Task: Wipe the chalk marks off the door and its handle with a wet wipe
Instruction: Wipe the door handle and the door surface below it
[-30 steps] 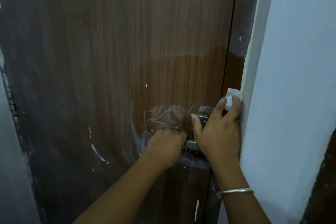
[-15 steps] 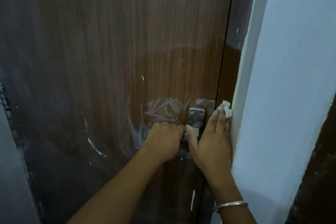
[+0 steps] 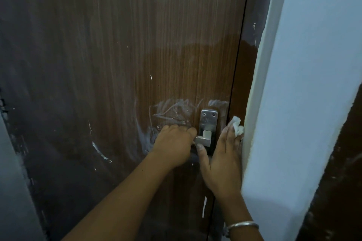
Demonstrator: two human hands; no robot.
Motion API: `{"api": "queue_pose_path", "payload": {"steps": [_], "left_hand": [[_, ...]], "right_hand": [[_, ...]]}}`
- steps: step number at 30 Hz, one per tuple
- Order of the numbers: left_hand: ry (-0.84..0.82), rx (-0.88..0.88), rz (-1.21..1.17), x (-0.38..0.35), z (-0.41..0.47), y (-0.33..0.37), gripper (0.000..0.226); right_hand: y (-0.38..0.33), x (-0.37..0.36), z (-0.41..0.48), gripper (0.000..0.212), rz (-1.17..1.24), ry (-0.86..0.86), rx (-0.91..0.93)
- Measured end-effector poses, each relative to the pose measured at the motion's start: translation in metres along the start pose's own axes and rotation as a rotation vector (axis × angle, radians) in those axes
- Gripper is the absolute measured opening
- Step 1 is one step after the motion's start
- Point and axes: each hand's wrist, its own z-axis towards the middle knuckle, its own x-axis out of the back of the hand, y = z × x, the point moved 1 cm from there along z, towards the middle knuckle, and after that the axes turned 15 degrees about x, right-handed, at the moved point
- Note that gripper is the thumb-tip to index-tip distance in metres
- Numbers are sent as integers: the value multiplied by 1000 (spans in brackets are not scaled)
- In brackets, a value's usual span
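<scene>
A brown wooden door (image 3: 137, 45) fills the view. White chalk marks (image 3: 172, 111) are smeared just left of and above its metal handle (image 3: 205, 135). My left hand (image 3: 172, 145) is closed around the handle's lever, hiding most of the lever. My right hand (image 3: 223, 154) lies flat against the door's right edge, below and right of the handle plate. It presses a crumpled white wet wipe (image 3: 237, 125) under its fingertips, close to the frame. A damp, darker patch shows on the door above the handle.
A pale blue wall (image 3: 303, 84) with a cream door frame edge (image 3: 254, 94) stands right against my right hand. Several white paint flecks (image 3: 100, 150) dot the lower door. A silver bangle (image 3: 242, 226) circles my right wrist.
My right hand with the wipe has slid down the door's right edge from above the handle plate to beside it. The handle plate is now uncovered. My left hand stays on the lever.
</scene>
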Motion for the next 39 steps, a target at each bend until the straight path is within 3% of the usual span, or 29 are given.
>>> {"api": "queue_pose_path", "payload": {"steps": [7, 20, 24, 33, 39], "left_hand": [[-43, -3, 25, 4, 2, 0, 20], [-23, 3, 6, 6, -1, 1, 17], [-19, 0, -4, 6, -2, 1, 14], [-10, 24, -10, 5, -2, 1, 19], [-3, 14, -4, 4, -2, 1, 22]], "right_hand": [[3, -4, 1, 90, 113, 118, 24], [16, -39, -44, 91, 125, 4, -61], [14, -34, -32, 93, 184, 63, -27], [27, -69, -79, 74, 245, 164, -51], [23, -69, -77, 83, 170, 195, -6]]}}
